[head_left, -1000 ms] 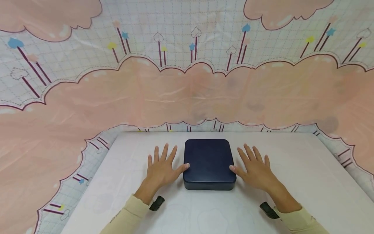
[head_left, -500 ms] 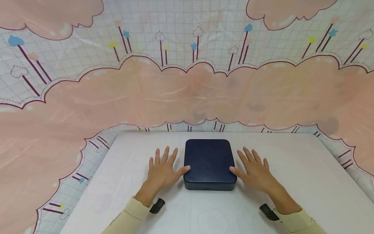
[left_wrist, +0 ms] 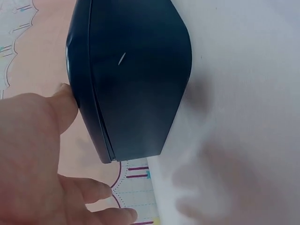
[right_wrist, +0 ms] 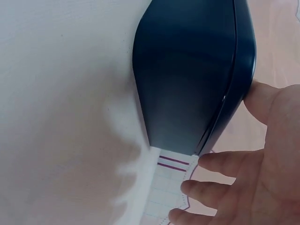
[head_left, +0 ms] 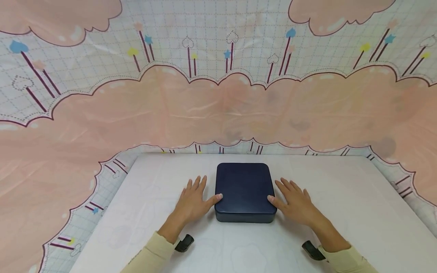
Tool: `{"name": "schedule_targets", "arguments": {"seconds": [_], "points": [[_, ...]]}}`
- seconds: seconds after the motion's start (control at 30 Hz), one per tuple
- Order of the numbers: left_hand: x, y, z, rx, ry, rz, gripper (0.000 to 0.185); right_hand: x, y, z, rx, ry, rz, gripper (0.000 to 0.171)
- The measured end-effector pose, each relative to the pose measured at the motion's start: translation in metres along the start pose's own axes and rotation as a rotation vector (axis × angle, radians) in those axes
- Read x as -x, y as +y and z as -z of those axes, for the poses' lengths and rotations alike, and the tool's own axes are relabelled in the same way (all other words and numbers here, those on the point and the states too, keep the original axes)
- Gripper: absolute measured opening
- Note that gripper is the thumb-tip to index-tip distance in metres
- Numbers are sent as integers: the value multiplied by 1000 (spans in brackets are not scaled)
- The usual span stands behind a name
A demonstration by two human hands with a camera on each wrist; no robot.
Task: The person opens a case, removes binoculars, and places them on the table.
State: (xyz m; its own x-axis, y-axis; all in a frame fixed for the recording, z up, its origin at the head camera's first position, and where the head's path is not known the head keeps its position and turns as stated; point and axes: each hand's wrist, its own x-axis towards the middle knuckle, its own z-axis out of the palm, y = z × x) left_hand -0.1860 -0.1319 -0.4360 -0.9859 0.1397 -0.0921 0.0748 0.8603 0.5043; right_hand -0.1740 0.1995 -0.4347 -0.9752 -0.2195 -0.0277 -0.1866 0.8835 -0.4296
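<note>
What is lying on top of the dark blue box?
Nothing lies on the box; only the left thumb and right thumb touch its lid edges. The lid is closed, so the inside is hidden.

backdrop: a plastic sheet (head_left: 218, 102) hangs in front of me, pink clouds, pale grid, little stars and hearts on sticks
table: white top (head_left: 341, 212), same sheet tucked round its edges
light: soft, even

box (head_left: 244, 189) on table (head_left: 341, 212), centre, near the back edge | left hand (head_left: 194, 203) on table just left of box, thumb touching its side | right hand (head_left: 297, 204) just right, thumb touching | backdrop (head_left: 218, 110) behind table
</note>
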Motion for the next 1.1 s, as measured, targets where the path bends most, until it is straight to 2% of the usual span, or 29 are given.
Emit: {"name": "schedule_targets", "arguments": {"seconds": [0.17,0.33,0.43,0.6,0.73,0.9,1.1], "points": [[-2,-1,-1,147,-32,33,95,0,-1,0,-62,-28,-1,77],[-5,-2,-5,258,-64,87,89,0,0,-2,-183,-71,-24,78],[-7,-3,-6,349,-76,86,83,-1,-1,-3,-256,-83,-60,78],[-7,-1,-7,564,-88,71,71,-1,-5,-7,-373,-70,-147,71],[-6,3,-9,704,-105,99,63,0,-9,-12,-475,-49,-217,63],[-6,7,-9,767,-81,136,55,-2,-11,-15,-613,4,-271,53],[-9,10,-2,745,-74,157,49,-6,-13,-12,-754,9,-340,48]]}}
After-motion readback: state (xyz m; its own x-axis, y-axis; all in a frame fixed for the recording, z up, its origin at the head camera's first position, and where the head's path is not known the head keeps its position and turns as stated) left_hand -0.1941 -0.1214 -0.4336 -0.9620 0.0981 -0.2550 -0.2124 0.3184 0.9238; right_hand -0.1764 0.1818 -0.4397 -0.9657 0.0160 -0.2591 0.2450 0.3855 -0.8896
